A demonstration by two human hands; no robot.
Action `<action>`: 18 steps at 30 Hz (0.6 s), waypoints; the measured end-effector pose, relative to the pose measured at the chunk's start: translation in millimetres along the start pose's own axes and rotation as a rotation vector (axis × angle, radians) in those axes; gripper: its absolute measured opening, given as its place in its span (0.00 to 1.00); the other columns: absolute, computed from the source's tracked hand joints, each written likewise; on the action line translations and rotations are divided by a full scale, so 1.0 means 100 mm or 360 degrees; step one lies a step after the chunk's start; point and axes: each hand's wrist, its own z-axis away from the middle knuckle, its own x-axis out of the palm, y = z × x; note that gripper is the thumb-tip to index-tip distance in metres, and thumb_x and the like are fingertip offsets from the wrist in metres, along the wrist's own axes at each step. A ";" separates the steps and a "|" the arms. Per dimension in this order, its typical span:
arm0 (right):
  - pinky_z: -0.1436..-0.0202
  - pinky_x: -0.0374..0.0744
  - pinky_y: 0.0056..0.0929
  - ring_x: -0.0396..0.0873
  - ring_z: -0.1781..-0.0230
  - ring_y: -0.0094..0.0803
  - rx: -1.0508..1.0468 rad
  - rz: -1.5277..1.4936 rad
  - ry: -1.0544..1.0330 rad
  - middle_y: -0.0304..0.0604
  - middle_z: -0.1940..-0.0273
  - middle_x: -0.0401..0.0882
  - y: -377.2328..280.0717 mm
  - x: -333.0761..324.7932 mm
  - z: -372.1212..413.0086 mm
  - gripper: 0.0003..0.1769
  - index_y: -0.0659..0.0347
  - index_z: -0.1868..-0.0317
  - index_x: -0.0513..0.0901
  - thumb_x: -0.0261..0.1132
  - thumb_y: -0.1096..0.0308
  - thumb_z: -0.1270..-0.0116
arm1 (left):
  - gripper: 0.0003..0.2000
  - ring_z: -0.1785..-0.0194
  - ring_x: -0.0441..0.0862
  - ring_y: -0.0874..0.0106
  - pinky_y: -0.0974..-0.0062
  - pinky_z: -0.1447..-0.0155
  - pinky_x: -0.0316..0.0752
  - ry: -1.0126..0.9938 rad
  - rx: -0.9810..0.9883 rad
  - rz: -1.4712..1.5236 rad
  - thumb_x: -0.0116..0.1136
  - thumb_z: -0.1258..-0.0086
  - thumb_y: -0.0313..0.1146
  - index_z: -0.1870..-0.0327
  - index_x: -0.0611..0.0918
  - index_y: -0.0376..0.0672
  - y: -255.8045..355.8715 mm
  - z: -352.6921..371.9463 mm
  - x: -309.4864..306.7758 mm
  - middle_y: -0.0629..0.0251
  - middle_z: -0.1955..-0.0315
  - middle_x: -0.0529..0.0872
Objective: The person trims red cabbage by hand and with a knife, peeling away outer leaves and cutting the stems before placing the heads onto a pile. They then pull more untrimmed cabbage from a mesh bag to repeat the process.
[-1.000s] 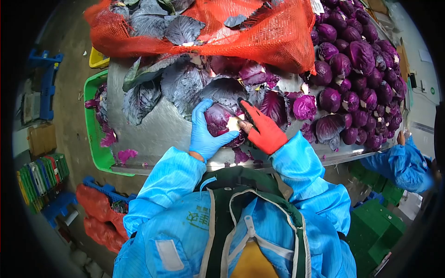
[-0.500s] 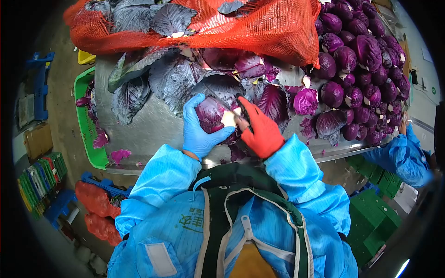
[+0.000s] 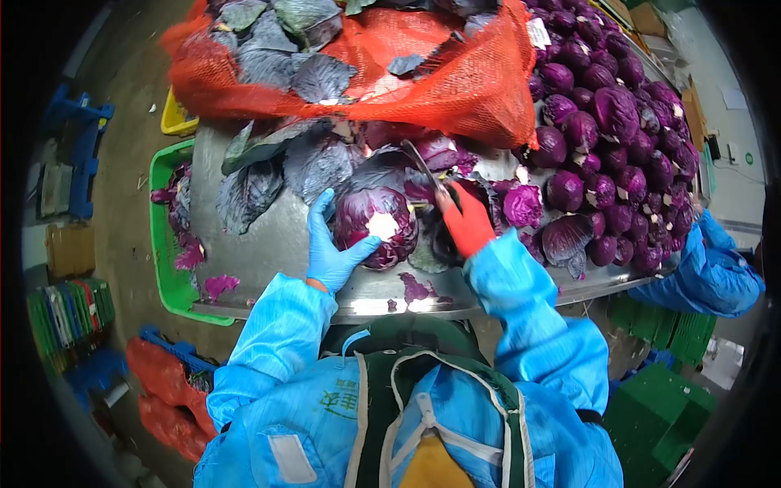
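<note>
Clasping a red cabbage [image 3: 376, 226] from its left side with the blue-gloved left grip [image 3: 332, 250], pale cut stem turned up, on the steel tabletop [image 3: 268, 244] near the front edge. Clenching a knife [image 3: 421, 167] in the red-gloved right grip [image 3: 467, 224], just right of the cabbage, blade slanted up and left. Beyond, loose leaves [image 3: 317, 163] and an orange net sack [image 3: 407, 73]; at right, heaped trimmed cabbages [image 3: 618, 138].
</note>
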 end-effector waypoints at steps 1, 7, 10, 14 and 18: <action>0.54 0.75 0.40 0.78 0.56 0.58 -0.0084 -0.0019 -0.0060 0.61 0.61 0.80 -0.14 0.03 0.19 0.19 0.62 0.48 0.75 0.55 0.58 0.32 | 0.48 0.37 0.64 0.60 0.66 0.31 0.59 0.0036 -0.0030 -0.0101 0.78 0.55 0.39 0.33 0.59 0.39 0.01 0.03 -0.06 0.52 0.39 0.63; 0.51 0.76 0.36 0.80 0.55 0.42 0.0293 -0.0167 0.0283 0.55 0.54 0.81 0.54 -0.15 0.43 0.20 0.64 0.44 0.73 0.54 0.59 0.29 | 0.50 0.37 0.64 0.61 0.66 0.31 0.59 -0.0008 -0.0177 -0.0195 0.79 0.58 0.41 0.34 0.60 0.38 -0.03 0.08 -0.07 0.52 0.40 0.64; 0.47 0.75 0.38 0.79 0.51 0.45 0.0246 -0.0076 0.0341 0.58 0.48 0.77 0.25 -0.36 0.40 0.26 0.63 0.36 0.67 0.56 0.58 0.30 | 0.52 0.36 0.64 0.59 0.65 0.31 0.59 -0.0056 -0.0156 -0.0280 0.80 0.61 0.44 0.35 0.60 0.37 0.01 0.00 -0.02 0.51 0.40 0.64; 0.42 0.71 0.43 0.73 0.44 0.57 -0.0359 0.0330 0.0005 0.63 0.42 0.71 -0.22 0.02 0.49 0.34 0.59 0.31 0.59 0.60 0.60 0.35 | 0.55 0.36 0.66 0.60 0.65 0.31 0.61 -0.0203 0.0092 -0.0867 0.82 0.67 0.42 0.34 0.59 0.37 0.16 -0.09 0.11 0.51 0.42 0.67; 0.40 0.70 0.43 0.70 0.41 0.59 -0.0105 0.0493 -0.0270 0.65 0.38 0.65 -0.30 0.16 0.50 0.33 0.58 0.30 0.59 0.58 0.62 0.33 | 0.58 0.35 0.61 0.51 0.60 0.30 0.59 -0.0472 0.0031 -0.1127 0.79 0.68 0.53 0.34 0.58 0.34 0.27 -0.17 0.18 0.45 0.39 0.63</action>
